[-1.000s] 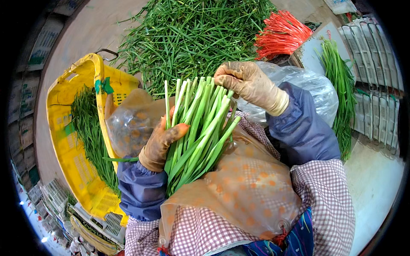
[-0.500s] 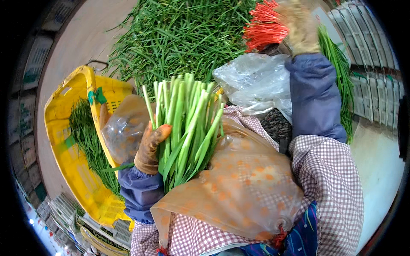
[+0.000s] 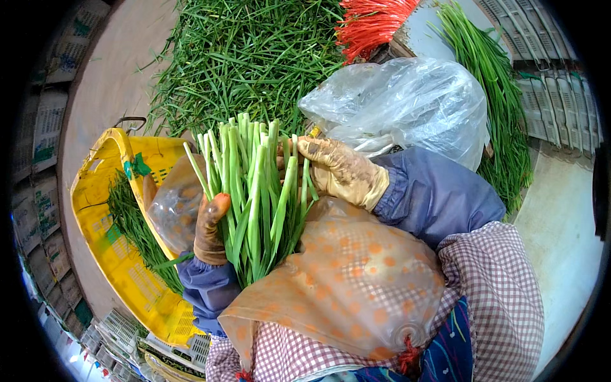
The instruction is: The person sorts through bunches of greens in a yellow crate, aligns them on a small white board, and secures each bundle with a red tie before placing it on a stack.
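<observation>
A thick bunch of leafy green stalks (image 3: 254, 197), pale cut ends upward, stands before my chest. My left hand (image 3: 211, 229), in a brown-stained glove, is wrapped round its left side, thumb in front and fingers hidden behind. At the upper right of the bunch is my right hand (image 3: 347, 172) in a soiled yellowish glove. Its thumb presses by the outer stalks, and its fingers curl behind them. Whether it also holds a tie cannot be seen. A spotted, translucent plastic apron (image 3: 375, 274) covers my lap below.
Loose green leaves (image 3: 248, 63) heap ahead. Red ties (image 3: 372, 25) lie at the far right, near a clear plastic bag (image 3: 414, 102). Long green stalks (image 3: 490, 95) lie beyond my right arm. On the left stands a yellow basket (image 3: 95, 210) with greens inside; crates (image 3: 560, 102) line the right edge.
My right hand has come back from the red ties to the upper right of the bunch. The bunch and my left hand have shifted slightly left in view.
</observation>
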A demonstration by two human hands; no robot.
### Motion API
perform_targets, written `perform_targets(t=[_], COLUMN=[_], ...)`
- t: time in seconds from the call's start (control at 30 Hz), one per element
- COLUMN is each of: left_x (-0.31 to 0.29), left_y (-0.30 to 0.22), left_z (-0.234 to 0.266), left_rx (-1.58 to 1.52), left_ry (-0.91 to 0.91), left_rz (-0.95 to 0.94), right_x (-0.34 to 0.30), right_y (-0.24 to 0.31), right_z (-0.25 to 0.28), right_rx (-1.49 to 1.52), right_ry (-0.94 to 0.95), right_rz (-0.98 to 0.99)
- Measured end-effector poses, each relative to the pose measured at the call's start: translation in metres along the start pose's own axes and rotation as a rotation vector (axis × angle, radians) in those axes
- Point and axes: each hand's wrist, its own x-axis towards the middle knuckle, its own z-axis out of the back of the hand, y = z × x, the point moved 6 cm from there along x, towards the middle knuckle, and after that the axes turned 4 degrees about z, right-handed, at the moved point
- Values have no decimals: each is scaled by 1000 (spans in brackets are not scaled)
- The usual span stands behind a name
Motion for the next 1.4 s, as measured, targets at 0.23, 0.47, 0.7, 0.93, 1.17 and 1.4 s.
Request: perform_targets(t=[0.23,0.47,0.7,0.93,1.17,1.4], left_x=[-3,-6,-11,-16,-2,0], left_y=[-1,-3,-27,-76,-87,-94], left_z=[-12,3,-39,-41,-68,-108], left_rx=[54,46,360,1263,1968,997], left_ry=[-43,-33,-39,-175,-129,-88], left_rz=[-3,-13,-82,-73,-256,-29], right_x=[13,8,23,78,96,87], right_y=[3,-3,1,-8,23,66], right_z=[1,-11,-47,-82,-84,-110], right_rx=[-96,-10,-461,-379,-585,-390], right_ry=[-113,-77,-39,80,13,127], right_rz=[334,235,502,501,539,820])
